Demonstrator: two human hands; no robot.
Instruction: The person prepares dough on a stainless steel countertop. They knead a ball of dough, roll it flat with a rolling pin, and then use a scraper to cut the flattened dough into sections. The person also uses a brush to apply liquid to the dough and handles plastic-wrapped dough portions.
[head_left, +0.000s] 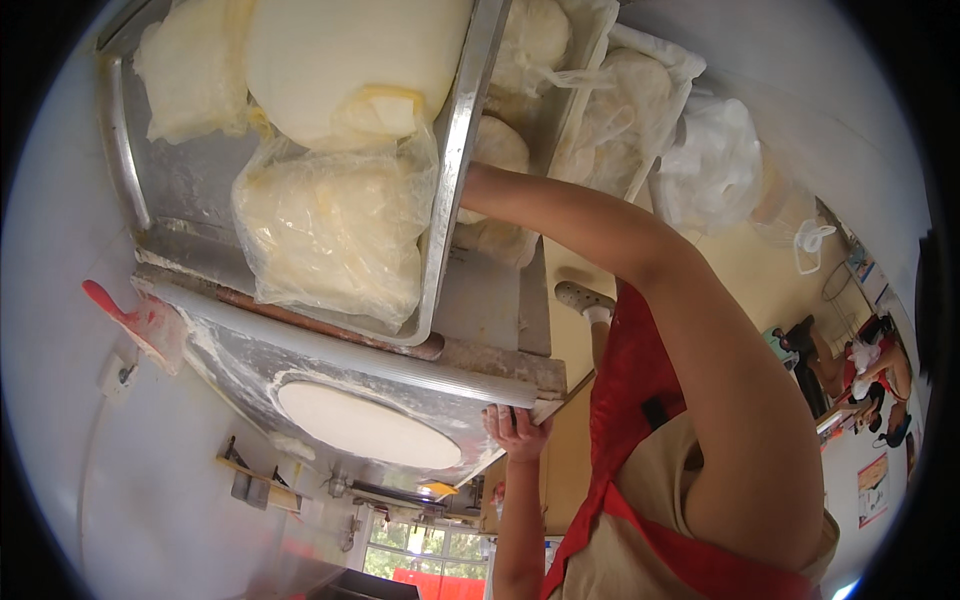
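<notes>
My left hand (517, 429), floury at the fingers, is curled over the corner edge of a floured metal worktable (247, 352). A flat oval sheet of white dough (367, 424) lies on that surface near the hand. My right forearm reaches behind the rim of a large metal tray (450, 150), which hides the right hand. Beside it is a round piece of dough (499, 150) under plastic. In the tray sit a dough block wrapped in clear plastic (337, 232), a large pale block (337, 67) and another wrapped piece (191, 71).
A wooden rolling pin (337, 324) lies below the tray, by a ridged metal strip (337, 349). A red-handled scraper (135, 322) stands at the wall. White trays (686, 67) hold bagged dough (622, 112). Other people (881, 367) are in the background.
</notes>
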